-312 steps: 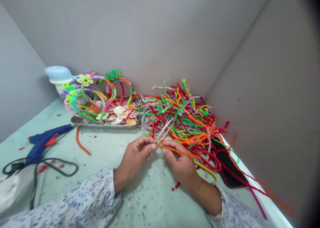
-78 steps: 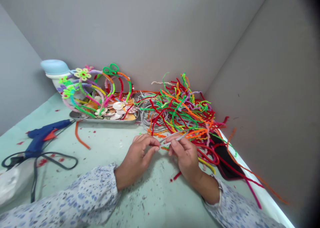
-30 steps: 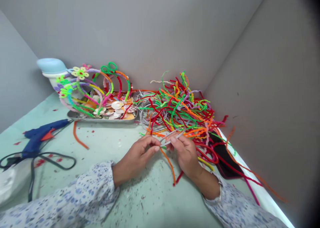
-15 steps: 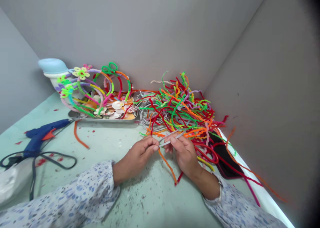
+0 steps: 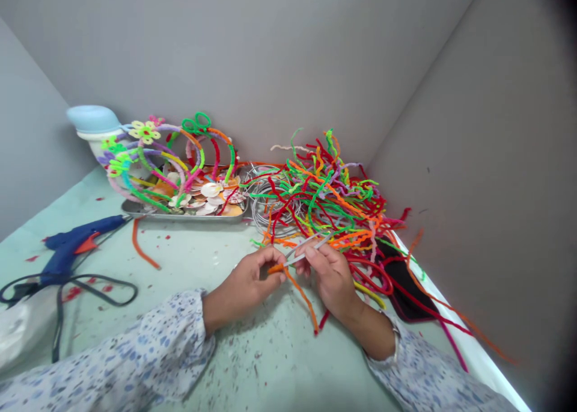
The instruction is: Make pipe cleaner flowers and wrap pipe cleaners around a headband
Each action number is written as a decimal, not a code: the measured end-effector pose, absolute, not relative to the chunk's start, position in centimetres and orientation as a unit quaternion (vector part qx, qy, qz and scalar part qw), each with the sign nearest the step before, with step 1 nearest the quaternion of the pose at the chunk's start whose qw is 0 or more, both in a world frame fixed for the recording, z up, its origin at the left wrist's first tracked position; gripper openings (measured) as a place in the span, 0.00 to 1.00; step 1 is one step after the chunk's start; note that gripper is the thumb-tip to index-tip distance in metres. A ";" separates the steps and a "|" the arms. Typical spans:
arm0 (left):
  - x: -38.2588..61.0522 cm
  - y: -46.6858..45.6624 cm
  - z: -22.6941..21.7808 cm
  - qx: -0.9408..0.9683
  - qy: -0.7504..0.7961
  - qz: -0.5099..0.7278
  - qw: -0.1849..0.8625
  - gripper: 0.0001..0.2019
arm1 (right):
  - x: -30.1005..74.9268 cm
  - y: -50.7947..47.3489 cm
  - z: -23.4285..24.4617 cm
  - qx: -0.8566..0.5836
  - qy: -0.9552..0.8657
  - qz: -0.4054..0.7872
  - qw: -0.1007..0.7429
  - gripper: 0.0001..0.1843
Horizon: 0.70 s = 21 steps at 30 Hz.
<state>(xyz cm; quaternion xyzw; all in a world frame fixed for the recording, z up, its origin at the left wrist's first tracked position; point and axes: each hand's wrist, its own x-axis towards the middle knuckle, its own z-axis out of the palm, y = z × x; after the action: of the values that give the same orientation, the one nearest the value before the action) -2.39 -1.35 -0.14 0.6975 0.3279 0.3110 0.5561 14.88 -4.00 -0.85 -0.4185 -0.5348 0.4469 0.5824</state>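
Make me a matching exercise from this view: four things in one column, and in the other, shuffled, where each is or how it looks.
1. glue gun
2. metal tray
3. grey strips
4. flat black object

A. pinched in the right hand
B. partly under fuzzy stems
C. dark blue with an orange-red trigger
D. holding shells

Pairs: 1-C, 2-D, 3-A, 4-B

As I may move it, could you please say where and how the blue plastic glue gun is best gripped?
Probably by its blue handle, from the near left: the glue gun lies on its side, handle angled toward the camera, narrow nozzle pointing right.
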 end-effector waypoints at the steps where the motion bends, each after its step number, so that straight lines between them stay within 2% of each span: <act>1: -2.3 -1.3 -0.3 0.697 0.339 0.316 0.546 0.05 | 14.8 -4.0 -0.8 -0.418 -0.535 0.450 0.580 0.14; 5: -2.2 -1.1 -0.6 0.714 0.380 0.353 0.469 0.02 | 14.8 -3.9 -0.9 -0.406 -0.522 0.477 0.580 0.13; 10: -2.3 -1.0 -0.1 0.750 0.394 0.388 0.363 0.04 | 15.1 -3.6 -1.4 -0.376 -0.483 0.521 0.595 0.10; 15: -2.4 -1.1 0.2 0.756 0.398 0.405 0.325 0.06 | 15.1 -3.6 -1.4 -0.375 -0.469 0.528 0.601 0.10; 21: -2.5 -1.2 0.3 0.754 0.396 0.409 0.328 0.05 | 15.0 -3.7 -1.4 -0.360 -0.465 0.535 0.606 0.09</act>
<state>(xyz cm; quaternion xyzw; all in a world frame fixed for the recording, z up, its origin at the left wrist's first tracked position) -2.45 -1.24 0.31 0.7540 0.3957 0.4092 0.3278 14.98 -3.72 -1.43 -0.3605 -0.4653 0.5348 0.6063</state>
